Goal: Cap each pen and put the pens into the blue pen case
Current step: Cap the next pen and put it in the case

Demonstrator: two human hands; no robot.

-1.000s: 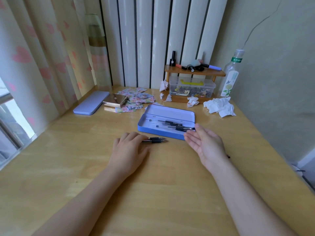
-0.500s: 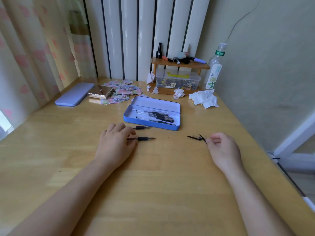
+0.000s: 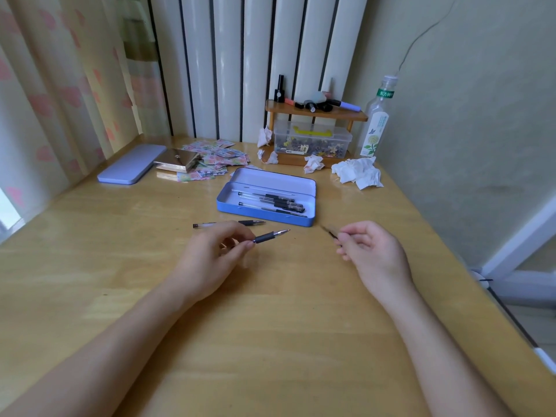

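Note:
The open blue pen case (image 3: 231,206) lies mid-table with several capped pens (image 3: 272,202) inside. My left hand (image 3: 210,257) holds an uncapped pen (image 3: 269,236) lifted off the table, its tip pointing right. A second uncapped pen (image 3: 228,224) lies on the wood just behind that hand, in front of the case. My right hand (image 3: 371,251) pinches a blurred black pen cap (image 3: 329,232), held to the right of the pen tip and apart from it.
The case's lilac lid (image 3: 131,167) lies at the far left beside a metal box (image 3: 177,160) and scattered stickers (image 3: 222,158). At the back stand a small wooden shelf (image 3: 316,114), a clear plastic box (image 3: 313,139), a bottle (image 3: 376,121) and crumpled tissues (image 3: 358,173).
My left hand has lifted one uncapped pen off the table. My right hand moved away from the case, picked up a cap and raised it toward the pen tip. The camera shifted.

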